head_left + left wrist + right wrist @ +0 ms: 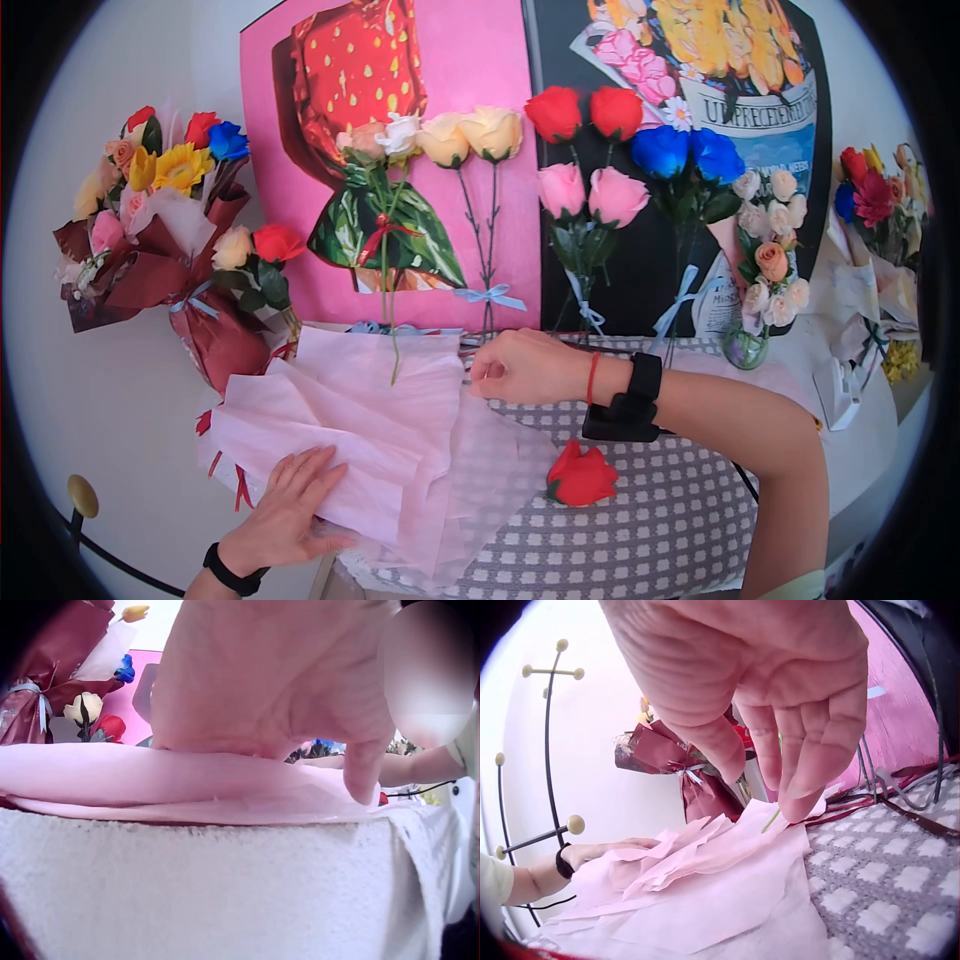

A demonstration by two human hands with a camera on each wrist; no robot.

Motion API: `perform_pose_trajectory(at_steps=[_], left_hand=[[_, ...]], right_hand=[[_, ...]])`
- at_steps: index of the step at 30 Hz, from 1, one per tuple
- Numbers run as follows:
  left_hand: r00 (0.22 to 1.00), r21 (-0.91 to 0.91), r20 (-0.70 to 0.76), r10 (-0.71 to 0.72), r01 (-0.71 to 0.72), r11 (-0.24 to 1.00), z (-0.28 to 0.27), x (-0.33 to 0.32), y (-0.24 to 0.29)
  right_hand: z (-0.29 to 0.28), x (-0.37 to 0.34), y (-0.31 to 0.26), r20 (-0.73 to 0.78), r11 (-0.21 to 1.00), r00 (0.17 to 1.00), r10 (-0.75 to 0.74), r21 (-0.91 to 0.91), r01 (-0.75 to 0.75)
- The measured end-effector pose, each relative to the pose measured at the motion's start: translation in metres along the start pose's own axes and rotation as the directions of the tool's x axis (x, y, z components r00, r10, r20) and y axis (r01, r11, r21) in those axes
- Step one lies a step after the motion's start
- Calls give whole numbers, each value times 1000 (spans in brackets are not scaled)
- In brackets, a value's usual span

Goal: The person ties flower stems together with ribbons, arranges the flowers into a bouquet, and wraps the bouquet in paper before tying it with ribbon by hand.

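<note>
Layered pale pink wrapping paper (330,430) lies at the left of the table, its sheets folded and overlapping. My left hand (285,510) rests on its lower left part with the fingers extended; in the left wrist view the palm (277,682) is over the paper's edge. My right hand (530,365) hovers at the paper's upper right corner. Seen in the right wrist view, its fingers (810,757) bend loosely downward, apart from the thumb, with nothing gripped. A green stem (394,350) from the white and peach roses reaches over the paper. A single red rose head (582,474) lies below my right forearm.
Pairs of cream roses (490,135), red roses (553,113), pink roses (617,195) and blue roses (717,155) lean on the backboard. A maroon-wrapped bouquet (225,335) stands left, a small glass vase (745,348) right. The tablecloth (640,520) is grey-and-white checked.
</note>
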State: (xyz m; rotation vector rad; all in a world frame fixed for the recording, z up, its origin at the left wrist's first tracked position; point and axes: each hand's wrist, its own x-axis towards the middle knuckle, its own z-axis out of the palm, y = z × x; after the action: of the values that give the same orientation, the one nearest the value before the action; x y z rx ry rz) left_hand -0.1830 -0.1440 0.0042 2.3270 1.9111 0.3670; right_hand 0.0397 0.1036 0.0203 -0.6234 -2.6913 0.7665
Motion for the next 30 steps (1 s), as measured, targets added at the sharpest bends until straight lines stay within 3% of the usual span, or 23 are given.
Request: perform_pose_trajectory(at_steps=[2, 4, 8, 11, 13, 14, 15, 16, 17, 18, 20, 22, 23, 25, 26, 28, 29, 30], left_hand=[[1000, 2, 20, 19, -19, 1000, 1, 4, -8], [996, 121, 88, 17, -28, 992, 6, 7, -23], [997, 147, 78, -28, 16, 989, 4, 11, -29], [986, 50, 120, -113, 107, 993, -17, 10, -14], [993, -140, 118, -28, 44, 989, -36, 13, -8], [992, -140, 117, -38, 54, 989, -43, 19, -9], [1000, -232, 22, -13, 18, 973, -46, 30, -12], [997, -317, -77, 2, -27, 948, -49, 44, -17], [987, -403, -156, -49, -18, 915, -52, 61, -21], [968, -485, -229, -105, -20, 874, -54, 82, -26], [906, -592, -391, -161, -113, 798, -60, 129, -31], [824, -597, -516, -232, -152, 788, -66, 175, -51], [822, -594, -519, -236, -148, 791, -64, 194, -60], [783, -706, -491, -382, -100, 701, -63, 221, -68], [786, -703, -493, -374, -107, 703, -61, 223, -66], [853, -750, -307, -423, 57, 659, -55, 232, -57], [902, -807, -227, -366, 36, 589, -53, 236, -62], [894, -806, -237, -380, 37, 590, -48, 239, -63]], right_hand=[[-4, -11, -2, -26, 994, 998, -59, -90, 57], [-10, -24, -5, -35, 999, 999, -18, -51, 16], [-20, -51, -5, -99, 997, 993, -67, -52, 62], [-34, -80, -6, -186, 999, 982, -32, 13, 35], [-42, -97, 2, -238, 997, 971, 12, 78, 6], [-45, -104, 5, -285, 989, 956, 65, 146, -24], [-49, -110, 6, -277, 989, 959, 58, 147, -17], [-54, -115, 6, -304, 973, 941, 148, 215, -84], [-58, -118, 5, -325, 948, 915, 238, 282, -146], [-59, -121, 5, -321, 950, 919, 229, 281, -138], [-61, -124, 3, -365, 890, 882, 297, 440, -118], [-62, -128, -1, -372, 891, 882, 288, 441, -105], [-62, -129, -1, -384, 918, 883, 269, 379, -115], [-59, -131, 3, -402, 941, 882, 247, 316, -120], [-56, -130, 9, -442, 963, 880, 173, 262, -58], [-53, -132, 17, -501, 983, 859, 103, 185, -10], [-50, -130, 18, -532, 982, 841, 96, 188, 7], [-47, -128, 18, -560, 981, 824, 89, 194, 26]])
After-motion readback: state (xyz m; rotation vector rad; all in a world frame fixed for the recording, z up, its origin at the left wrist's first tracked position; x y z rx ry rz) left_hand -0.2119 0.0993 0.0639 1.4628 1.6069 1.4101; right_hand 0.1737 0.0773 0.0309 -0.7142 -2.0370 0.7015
